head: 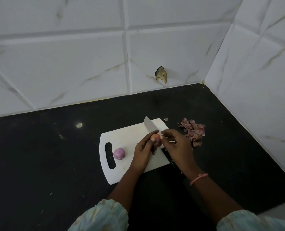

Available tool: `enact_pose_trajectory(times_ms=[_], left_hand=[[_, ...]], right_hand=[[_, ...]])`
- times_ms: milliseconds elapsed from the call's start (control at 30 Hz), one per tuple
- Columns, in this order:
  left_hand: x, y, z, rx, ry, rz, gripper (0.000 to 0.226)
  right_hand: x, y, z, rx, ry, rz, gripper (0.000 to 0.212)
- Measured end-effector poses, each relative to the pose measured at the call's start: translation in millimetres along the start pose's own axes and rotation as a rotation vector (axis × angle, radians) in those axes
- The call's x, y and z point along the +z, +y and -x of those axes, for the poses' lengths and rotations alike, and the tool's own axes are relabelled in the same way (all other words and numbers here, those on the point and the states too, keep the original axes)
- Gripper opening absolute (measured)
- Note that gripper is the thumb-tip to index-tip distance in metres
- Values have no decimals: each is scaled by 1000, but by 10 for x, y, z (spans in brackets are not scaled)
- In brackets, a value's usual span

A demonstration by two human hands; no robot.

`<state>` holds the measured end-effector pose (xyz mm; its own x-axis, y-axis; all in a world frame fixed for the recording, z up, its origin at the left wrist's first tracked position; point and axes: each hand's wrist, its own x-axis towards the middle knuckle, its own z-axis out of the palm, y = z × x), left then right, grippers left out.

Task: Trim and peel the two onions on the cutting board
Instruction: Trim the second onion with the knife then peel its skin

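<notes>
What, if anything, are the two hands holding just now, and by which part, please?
The left hand grips the small part-peeled reddish onion around its body. The right hand pinches at that onion's top end, seemingly a bit of skin; it does not hold the steel knife.

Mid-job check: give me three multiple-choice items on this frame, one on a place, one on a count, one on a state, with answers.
1. Where does the pile of dry pinkish onion skins lie?
A. on the black countertop, right of the white plastic cutting board
B. on the board
C. against the left wall

2. How many onions are in view?
A. one
B. two
C. four

3. What state is the purple onion near the board's handle slot in?
A. sliced in rings
B. held in a hand
C. peeled, whole, lying free

Answers: 1 A, the skins sit off the board's right edge. 2 B, one lies free, the other onion is in the left hand. 3 C, no hand touches it and its surface is smooth.
</notes>
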<state>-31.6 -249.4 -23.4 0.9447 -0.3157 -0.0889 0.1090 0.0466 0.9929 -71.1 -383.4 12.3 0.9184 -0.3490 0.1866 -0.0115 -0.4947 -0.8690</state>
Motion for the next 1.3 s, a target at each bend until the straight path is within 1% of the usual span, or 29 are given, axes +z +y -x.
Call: enact_pose_trajectory(times_ms=[133,267,433,533,633,700,767,833,933,1000,1100,1200,1300], left_hand=[[5,17,18,-4,-18,-25,34],[-1,11,-3,-17,-6,-43,44],[-3,8,-5,-7,12,10,35],[3,2,-10,-8,9,27,33],[13,1,-14,1,13,7,32],[13,-5,-18,-5,7,14,32],[4,-9,-21,-16,-3,25,32],[-4,-10,-22,-15,-13,27,34],[-11,-12,-25,-1,-21,20,34],[-13,-19,-26,12,-32,17,35],[-21,-32,-32,28,-41,11,43],[-11,-50,-32,44,-40,-1,34],[2,-67,-31,48,-36,-32,29]], right_hand=[[14,-29,42,-49,-78,-18,14],[3,59,16,-36,-22,22,11],[3,68,26,-60,-28,132,10],[17,49,23,-64,-9,115,7],[32,39,-12,41,-83,34,2],[42,55,-48,185,-175,-78,3],[51,43,-61,348,-239,-251,6],[62,53,-62,391,-251,-298,9],[79,56,-44,360,-261,-249,11],[91,64,-46,300,-236,-170,9],[113,41,-25,232,-223,-102,9],[117,1,-14,176,-215,-67,10],[101,-12,-32,182,-190,-87,8]])
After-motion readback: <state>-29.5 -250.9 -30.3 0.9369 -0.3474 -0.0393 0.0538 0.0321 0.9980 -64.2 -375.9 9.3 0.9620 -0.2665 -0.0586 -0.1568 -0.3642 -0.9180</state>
